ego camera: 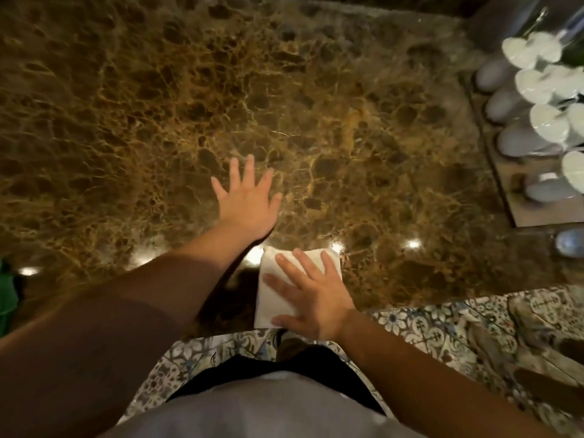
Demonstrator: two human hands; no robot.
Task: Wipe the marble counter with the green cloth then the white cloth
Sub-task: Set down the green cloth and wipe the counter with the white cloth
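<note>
The brown veined marble counter (316,105) fills most of the view. A folded white cloth (268,298) lies at its near edge. My right hand (311,297) lies flat on top of the cloth, fingers spread, pressing it to the marble. My left hand (248,199) rests flat on bare marble just beyond the cloth, fingers apart, holding nothing. The green cloth (7,297) shows only as a small piece at the far left edge of the view, on the counter.
A wooden tray (524,213) at the right holds upturned stemmed glasses (550,124) in a row. A small round shiny object (568,243) sits just in front of the tray. Patterned floor tiles (442,330) lie below the counter's near edge.
</note>
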